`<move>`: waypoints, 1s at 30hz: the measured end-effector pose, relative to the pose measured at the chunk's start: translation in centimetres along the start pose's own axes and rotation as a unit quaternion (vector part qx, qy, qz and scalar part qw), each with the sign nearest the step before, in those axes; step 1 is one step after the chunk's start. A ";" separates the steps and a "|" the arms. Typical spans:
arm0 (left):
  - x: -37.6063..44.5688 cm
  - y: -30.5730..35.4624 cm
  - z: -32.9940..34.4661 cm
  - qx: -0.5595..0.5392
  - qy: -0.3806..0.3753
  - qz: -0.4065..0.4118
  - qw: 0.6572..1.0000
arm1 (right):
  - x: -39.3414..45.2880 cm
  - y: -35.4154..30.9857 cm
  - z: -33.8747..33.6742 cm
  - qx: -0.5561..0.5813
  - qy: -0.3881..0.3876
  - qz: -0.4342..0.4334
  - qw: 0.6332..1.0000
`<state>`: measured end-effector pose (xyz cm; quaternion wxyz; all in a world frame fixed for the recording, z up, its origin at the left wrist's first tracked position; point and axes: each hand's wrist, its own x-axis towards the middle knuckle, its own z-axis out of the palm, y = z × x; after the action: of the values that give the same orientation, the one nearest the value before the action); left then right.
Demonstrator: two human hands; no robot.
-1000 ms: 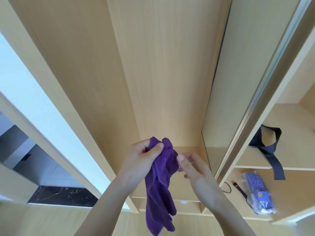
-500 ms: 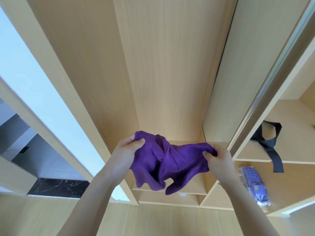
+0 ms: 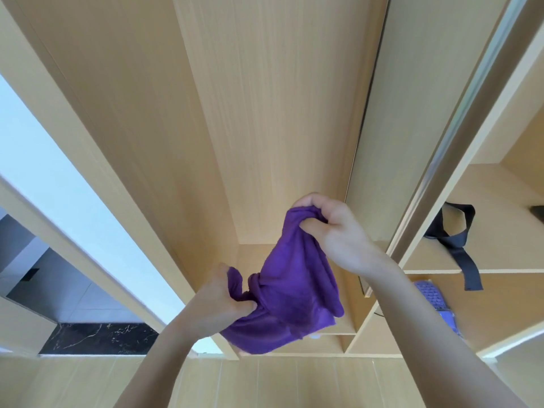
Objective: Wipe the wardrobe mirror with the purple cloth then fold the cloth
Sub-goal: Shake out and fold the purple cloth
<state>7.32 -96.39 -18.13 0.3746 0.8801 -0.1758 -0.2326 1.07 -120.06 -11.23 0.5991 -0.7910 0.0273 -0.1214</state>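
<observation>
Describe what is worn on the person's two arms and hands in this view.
Nothing shows on either one. The left hand and right hand are bare: no gloves, rings, watch or wristband visible. Both forearms are uncovered right down to the bottom edge of the picture, with no sleeve or cuff in view. Anything worn higher up the arms lies outside the frame.

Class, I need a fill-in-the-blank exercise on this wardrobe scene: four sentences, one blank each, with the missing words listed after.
1. The cloth held between the two hands is ____ in colour.
2. The right hand grips the cloth ____ than the left hand does.
3. A black strap hangs over the edge of a ____ on the right.
4. The cloth is held by ____ hands.

Missing words: purple; higher; shelf; both
</observation>
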 end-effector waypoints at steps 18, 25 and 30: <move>1.6 2.3 1.5 -0.399 -0.039 -0.224 0.888 | -0.2 9.0 4.5 -0.125 -0.016 0.163 0.979; 0.8 1.4 1.9 -0.473 -0.114 -0.216 0.847 | -3.5 9.1 4.3 -0.122 -0.136 0.156 0.971; -0.6 0.3 0.4 -0.398 -0.141 -0.129 0.897 | -2.7 9.9 0.7 -0.105 -0.038 0.194 0.975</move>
<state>6.52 -96.51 -18.02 0.6317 0.6307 -0.0040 -0.4509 -0.41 -121.65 -21.30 0.5253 -0.8331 0.1703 0.0313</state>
